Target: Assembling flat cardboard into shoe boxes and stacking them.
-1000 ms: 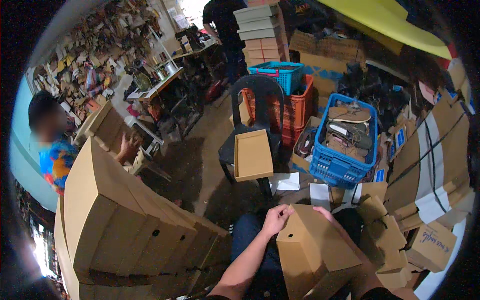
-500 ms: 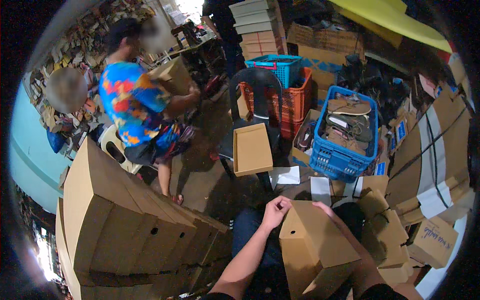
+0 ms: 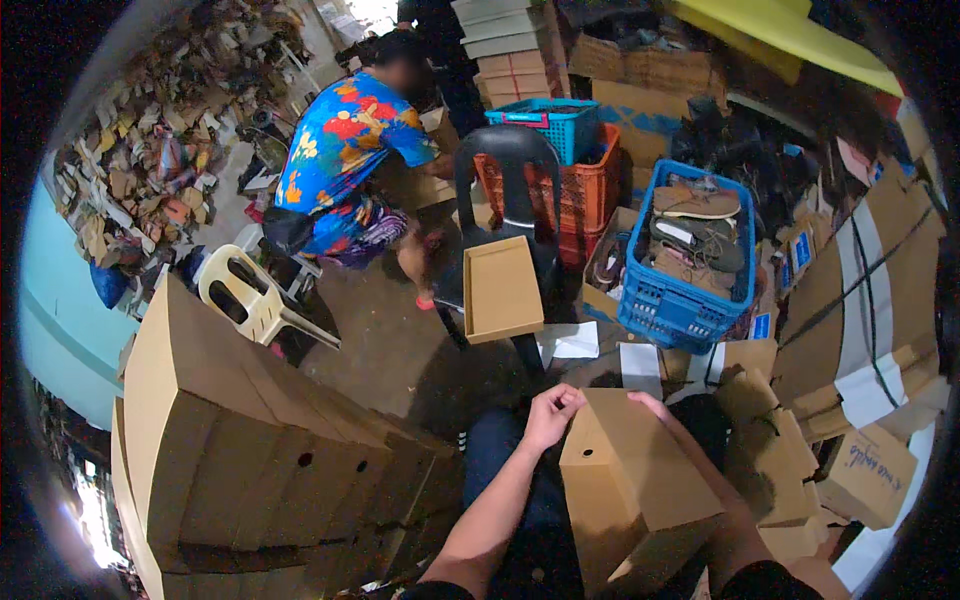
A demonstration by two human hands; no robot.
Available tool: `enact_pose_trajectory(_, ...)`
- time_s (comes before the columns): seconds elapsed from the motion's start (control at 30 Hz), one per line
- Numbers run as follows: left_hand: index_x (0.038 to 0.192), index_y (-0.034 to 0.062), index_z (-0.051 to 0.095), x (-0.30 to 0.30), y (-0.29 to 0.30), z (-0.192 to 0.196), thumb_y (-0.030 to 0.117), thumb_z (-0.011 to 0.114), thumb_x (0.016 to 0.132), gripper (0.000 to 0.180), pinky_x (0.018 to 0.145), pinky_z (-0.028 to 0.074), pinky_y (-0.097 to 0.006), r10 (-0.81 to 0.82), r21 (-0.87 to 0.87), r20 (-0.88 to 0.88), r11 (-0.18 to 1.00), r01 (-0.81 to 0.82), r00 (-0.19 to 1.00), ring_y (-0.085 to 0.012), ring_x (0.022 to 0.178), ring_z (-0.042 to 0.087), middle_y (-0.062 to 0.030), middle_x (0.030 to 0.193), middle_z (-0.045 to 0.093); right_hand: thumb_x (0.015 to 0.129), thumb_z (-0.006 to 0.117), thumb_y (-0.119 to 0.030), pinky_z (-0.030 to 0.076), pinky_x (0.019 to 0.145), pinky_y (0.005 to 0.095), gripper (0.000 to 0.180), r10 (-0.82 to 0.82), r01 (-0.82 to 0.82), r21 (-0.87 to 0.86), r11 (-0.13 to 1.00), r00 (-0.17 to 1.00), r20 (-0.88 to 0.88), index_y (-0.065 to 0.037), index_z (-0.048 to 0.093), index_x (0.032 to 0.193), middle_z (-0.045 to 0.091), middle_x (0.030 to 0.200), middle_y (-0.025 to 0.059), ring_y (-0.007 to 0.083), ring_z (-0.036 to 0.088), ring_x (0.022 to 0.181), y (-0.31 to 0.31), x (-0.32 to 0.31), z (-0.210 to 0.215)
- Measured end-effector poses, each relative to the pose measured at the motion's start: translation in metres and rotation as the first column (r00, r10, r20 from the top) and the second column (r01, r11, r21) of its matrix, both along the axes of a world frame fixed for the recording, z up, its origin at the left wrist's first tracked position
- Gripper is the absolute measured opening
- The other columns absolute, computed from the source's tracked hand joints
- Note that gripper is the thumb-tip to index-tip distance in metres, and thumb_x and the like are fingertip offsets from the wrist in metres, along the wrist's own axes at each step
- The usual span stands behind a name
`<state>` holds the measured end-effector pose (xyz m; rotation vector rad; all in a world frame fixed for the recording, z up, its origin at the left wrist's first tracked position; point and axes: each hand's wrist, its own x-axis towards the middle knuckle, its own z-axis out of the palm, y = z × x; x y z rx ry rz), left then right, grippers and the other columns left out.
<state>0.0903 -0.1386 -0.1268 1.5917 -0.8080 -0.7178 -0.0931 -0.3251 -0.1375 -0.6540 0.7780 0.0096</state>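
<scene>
Hands meet on the plain brown cardboard shoebox (image 3: pixel 628 480) I see resting on my lap: left hand (image 3: pixel 550 415) pinches its top corner, right hand (image 3: pixel 655 408) curls closed over its far edge. Open cardboard lid (image 3: pixel 502 288) lies on the black plastic chair (image 3: pixel 510 215) ahead.

Concrete floor (image 3: pixel 385 345), brown and bare at centre, bearing a long row of nested cardboard boxes (image 3: pixel 250 450) at left, a pale plastic chair (image 3: pixel 250 300) tipped on its side beside them, and a dark plastic chair (image 3: pixel 505 190) upright beyond. On the dark chair's seat lies an open cardboard lid (image 3: pixel 502 290). To the right stand a blue crate (image 3: pixel 685 300) filled with sandals and an orange crate (image 3: pixel 585 190), with white paper sheets (image 3: pixel 575 342) on the floor between chair and blue crate.
</scene>
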Motion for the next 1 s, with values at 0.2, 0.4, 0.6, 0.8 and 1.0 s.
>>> enact_pose_trajectory(0.2, 0.087, 0.0013, 0.070, -0.006, 0.006, 0.016, 0.018, 0.079, 0.092, 0.020, 0.059, 0.043, -0.025, -0.135, 0.117, 0.000, 0.984, 0.134, 0.991, -0.0036, 0.066, 0.051, 0.0026, 0.072, 0.062, 0.103, 0.051, -0.038, 0.053, 0.076, 0.0334, 0.036, -0.005, 0.008, -0.049, 0.999, 0.998, 0.056, -0.007, 0.068, 0.113, 0.073, 0.096, 0.0042, 0.0177, 0.067, 0.080, 0.002, -0.004, -0.003)
enact_pose_trajectory(0.4, 0.079, 0.0030, 0.065, 0.002, 0.015, 0.000, 0.021, 0.079, 0.093, 0.027, 0.054, 0.039, -0.026, -0.064, 0.104, -0.009, 0.993, 0.064, 0.998, -0.0022, 0.060, 0.046, 0.0051, 0.066, 0.056, 0.101, 0.058, -0.040, 0.051, 0.070, 0.0293, 0.031, -0.096, 0.096, 0.004, 0.995, 0.992, 0.076, -0.012, 0.069, 0.105, 0.070, 0.088, 0.0008, 0.0125, 0.064, 0.075, 0.027, 0.015, 0.040)
enact_pose_trajectory(0.6, 0.094, 0.0009, 0.073, -0.003, 0.013, 0.007, 0.027, 0.076, 0.095, 0.026, 0.055, 0.046, -0.028, -0.182, 0.139, -0.018, 0.973, 0.183, 0.983, -0.0055, 0.060, 0.058, -0.0015, 0.069, 0.067, 0.102, 0.055, -0.038, 0.051, 0.080, 0.0312, 0.035, 0.016, -0.009, -0.072, 0.997, 0.994, 0.110, -0.009, 0.066, 0.119, 0.070, 0.098, 0.0032, 0.0146, 0.065, 0.085, -0.001, 0.002, 0.002)
enact_pose_trajectory(0.8, 0.110, 0.0075, 0.076, 0.009, 0.016, 0.027, 0.034, 0.073, 0.094, 0.031, 0.064, 0.053, -0.036, -0.119, 0.297, 0.196, 0.953, 0.057, 0.973, -0.0186, 0.064, 0.068, -0.0138, 0.075, 0.072, 0.103, 0.053, -0.043, 0.051, 0.083, 0.0326, 0.039, 0.057, 0.010, -0.383, 0.924, 0.985, 0.163, -0.011, 0.065, 0.122, 0.069, 0.108, 0.0038, 0.0151, 0.064, 0.094, 0.002, 0.004, 0.022)
enact_pose_trajectory(1.0, 0.094, 0.0072, 0.075, 0.038, 0.010, 0.095, 0.045, 0.073, 0.090, 0.038, 0.067, 0.053, -0.047, -0.167, 0.301, 0.621, 0.953, -0.035, 0.766, -0.0381, 0.075, 0.068, -0.0168, 0.082, 0.070, 0.100, 0.054, -0.055, 0.045, 0.108, 0.0438, 0.076, 0.126, 0.004, -0.318, 0.948, 0.913, 0.388, -0.011, 0.031, 0.158, 0.050, 0.150, 0.0109, 0.0263, 0.056, 0.127, -0.012, -0.084, 0.101)
